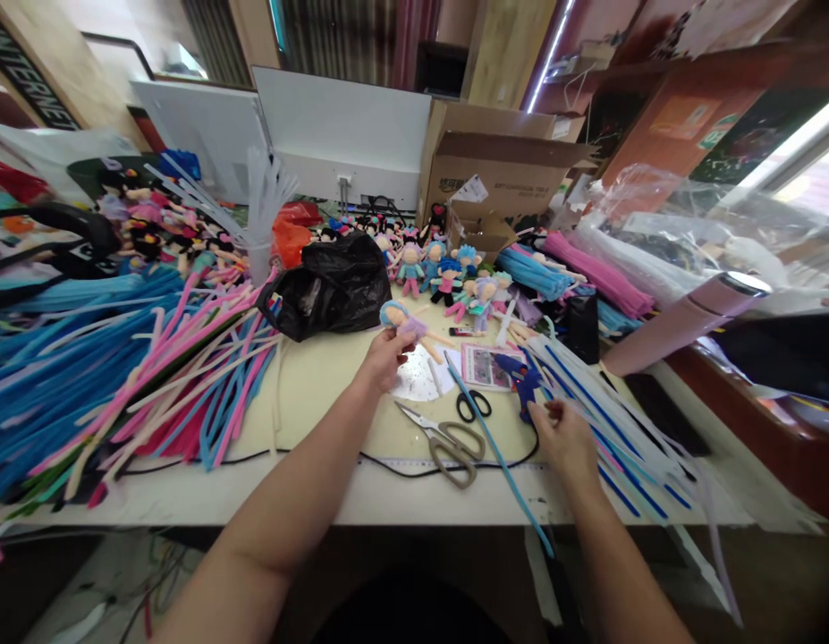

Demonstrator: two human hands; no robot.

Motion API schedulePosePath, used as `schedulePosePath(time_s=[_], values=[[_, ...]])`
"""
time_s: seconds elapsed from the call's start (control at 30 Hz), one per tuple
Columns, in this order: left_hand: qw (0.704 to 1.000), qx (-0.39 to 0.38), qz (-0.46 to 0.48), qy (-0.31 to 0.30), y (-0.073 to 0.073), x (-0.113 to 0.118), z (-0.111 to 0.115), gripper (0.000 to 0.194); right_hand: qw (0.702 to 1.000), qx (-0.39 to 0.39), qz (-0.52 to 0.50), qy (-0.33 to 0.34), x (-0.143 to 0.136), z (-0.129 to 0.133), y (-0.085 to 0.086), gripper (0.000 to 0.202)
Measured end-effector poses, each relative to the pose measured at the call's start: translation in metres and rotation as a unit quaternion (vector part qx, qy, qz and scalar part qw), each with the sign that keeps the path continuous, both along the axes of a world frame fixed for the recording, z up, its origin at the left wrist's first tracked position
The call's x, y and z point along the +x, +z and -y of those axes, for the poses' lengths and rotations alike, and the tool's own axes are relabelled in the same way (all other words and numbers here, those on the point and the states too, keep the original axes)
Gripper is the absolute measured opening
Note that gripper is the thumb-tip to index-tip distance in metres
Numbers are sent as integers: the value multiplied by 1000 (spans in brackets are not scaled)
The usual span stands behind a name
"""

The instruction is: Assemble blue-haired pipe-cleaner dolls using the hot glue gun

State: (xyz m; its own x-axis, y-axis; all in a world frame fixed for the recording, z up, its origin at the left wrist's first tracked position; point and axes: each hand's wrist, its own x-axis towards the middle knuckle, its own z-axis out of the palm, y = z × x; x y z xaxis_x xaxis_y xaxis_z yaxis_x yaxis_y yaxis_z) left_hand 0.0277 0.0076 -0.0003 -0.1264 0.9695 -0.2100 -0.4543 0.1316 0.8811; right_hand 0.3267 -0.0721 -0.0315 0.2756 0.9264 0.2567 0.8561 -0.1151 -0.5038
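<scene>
Between the fingers and thumb of my left hand is a small pipe-cleaner doll with blue hair, a lilac body and pale limbs, held above the table. My right hand is closed at the lower end of a blue glue gun, whose nozzle points away to the left. Beige-handled scissors lie open below the doll, beside a smaller black-handled pair. One light blue pipe cleaner runs across the black handles and over the table's front edge. A white sheet lies under the doll.
Piles of coloured pipe cleaners cover the left side, with more strands at right. Finished dolls stand behind, near a black plastic bag and a cardboard box. A pink flask leans at right. A black cord crosses in front.
</scene>
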Motion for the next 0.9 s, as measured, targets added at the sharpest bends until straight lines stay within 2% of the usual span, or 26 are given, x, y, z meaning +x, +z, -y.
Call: schedulePosePath(time_s=[0.03,0.1,0.17,0.23,0.37,0.47,0.57,0.63,0.7,0.77,0.8,0.9], values=[[1000,4,-2,-7,1,0,0,38,1000,8,1,7,-4,7,1,42],[1000,14,-11,-24,3,0,1,38,996,8,-9,84,-20,12,5,36],[999,23,-24,-42,5,0,2,38,986,8,-14,169,-41,4,10,29],[997,30,-39,-56,9,0,4,37,978,-23,15,207,-63,-14,15,21],[994,42,-77,-73,21,-2,10,32,971,-129,93,180,-90,-50,17,16],[989,61,-111,-75,30,-9,12,29,969,-133,102,180,-92,-60,15,10],[985,76,-139,-68,31,-18,13,28,971,-127,91,179,-85,-60,18,10],[984,76,-149,-66,27,-24,12,29,977,-111,39,176,-82,-57,24,12],[984,65,-154,-64,20,-29,11,31,971,-94,-88,199,-82,-54,34,12],[985,49,-154,-65,13,-33,9,33,935,-89,-237,247,-88,-51,48,10],[985,45,-154,-68,10,-34,8,33,917,-89,-280,269,-93,-50,56,12],[983,43,-159,-78,6,-37,8,34,901,-78,-277,326,-112,-46,77,16]])
